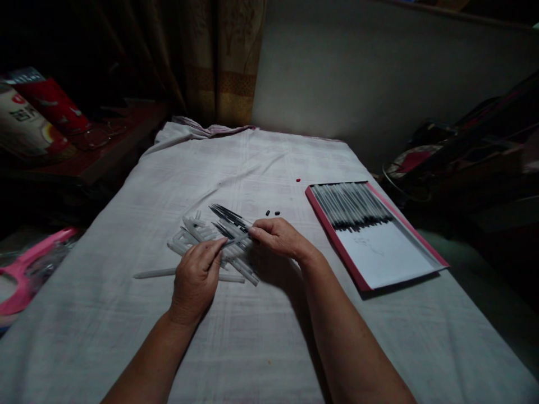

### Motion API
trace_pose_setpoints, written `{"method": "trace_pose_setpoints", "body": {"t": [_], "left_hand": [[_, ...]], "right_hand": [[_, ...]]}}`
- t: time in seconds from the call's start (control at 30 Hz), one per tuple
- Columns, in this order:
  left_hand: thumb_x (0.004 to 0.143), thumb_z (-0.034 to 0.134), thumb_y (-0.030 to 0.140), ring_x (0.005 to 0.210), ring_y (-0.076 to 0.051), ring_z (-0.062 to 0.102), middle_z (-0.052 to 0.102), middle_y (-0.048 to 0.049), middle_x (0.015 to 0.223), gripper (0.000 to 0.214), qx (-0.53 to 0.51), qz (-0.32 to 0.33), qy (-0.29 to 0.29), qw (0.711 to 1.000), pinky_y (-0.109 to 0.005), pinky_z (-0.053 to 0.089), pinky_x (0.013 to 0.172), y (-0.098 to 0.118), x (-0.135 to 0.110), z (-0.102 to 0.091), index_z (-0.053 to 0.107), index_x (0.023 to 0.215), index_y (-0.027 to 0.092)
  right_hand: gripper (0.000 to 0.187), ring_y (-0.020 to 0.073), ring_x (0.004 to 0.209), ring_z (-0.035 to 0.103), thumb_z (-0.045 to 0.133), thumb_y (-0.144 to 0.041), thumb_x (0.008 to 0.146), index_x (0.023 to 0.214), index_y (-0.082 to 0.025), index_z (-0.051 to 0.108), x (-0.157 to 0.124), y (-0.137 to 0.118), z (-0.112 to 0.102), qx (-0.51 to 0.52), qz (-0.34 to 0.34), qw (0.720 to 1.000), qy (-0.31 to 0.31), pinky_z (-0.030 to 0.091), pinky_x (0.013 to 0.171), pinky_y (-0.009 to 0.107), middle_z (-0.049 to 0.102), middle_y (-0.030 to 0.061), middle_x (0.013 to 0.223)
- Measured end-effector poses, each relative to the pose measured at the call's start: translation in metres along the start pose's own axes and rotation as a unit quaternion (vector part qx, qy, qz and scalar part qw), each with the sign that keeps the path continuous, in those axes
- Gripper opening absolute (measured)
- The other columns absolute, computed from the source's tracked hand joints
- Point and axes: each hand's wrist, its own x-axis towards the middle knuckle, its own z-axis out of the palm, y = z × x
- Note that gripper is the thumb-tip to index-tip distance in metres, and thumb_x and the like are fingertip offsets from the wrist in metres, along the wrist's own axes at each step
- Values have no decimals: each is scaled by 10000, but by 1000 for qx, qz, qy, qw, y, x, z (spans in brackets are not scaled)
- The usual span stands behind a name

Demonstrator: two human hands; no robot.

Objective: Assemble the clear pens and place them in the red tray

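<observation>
A loose heap of translucent white pen barrels [185, 238] lies on the cloth, partly hidden behind my hands. My right hand [275, 235] pinches a bunch of slim pens [229, 215] with dark pointed tips, which fan out to the left over the heap. At the heap's near edge, my left hand [197, 272] has thumb and forefinger closed on the dark end of a pen [236, 241] that reaches across to the right hand. One pale barrel [154, 273] sticks out left of my left hand.
A shallow red-edged box [341, 252] at right holds a row of pens [351, 205] with black ends. Two small black pieces [272, 213] and a red one [298, 180] lie beyond my right hand. Pink-handled scissors [25, 269] are at far left.
</observation>
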Motion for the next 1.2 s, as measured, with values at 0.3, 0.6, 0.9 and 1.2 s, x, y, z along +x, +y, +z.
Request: {"method": "trace_pose_setpoints", "body": {"t": [0.3,0.6,0.9,1.2], "left_hand": [[961,525,159,953,-203,688,738,-65,1042,280,6,4,6,1000,-339,544,845,2,0,-1,650,1204,218],[956,531,148,942,-206,681,735,-64,1026,271,5,7,4,1000,-333,541,834,2,0,-1,652,1192,205],[958,527,151,954,-205,683,735,-71,1048,277,-8,-6,-1,1000,-337,536,855,1,0,-1,658,1197,198],[962,518,154,952,-202,684,739,-62,1045,284,-6,1,3,1000,-327,542,841,-1,0,0,656,1204,210]], "right_hand": [[396,116,585,446,431,-484,931,675,-190,503,0,1,3,34,-5,999,14,329,575,240,477,-31,608],[354,112,600,444,446,-403,926,644,-192,488,3,3,4,3,-14,1000,22,310,586,241,472,-34,601],[300,127,653,484,473,-425,906,735,-187,537,-1,1,0,22,-24,999,10,346,618,241,530,-18,673],[424,115,572,414,415,-446,940,596,-201,452,4,6,7,20,-6,1000,14,301,572,253,434,-34,563]]}}
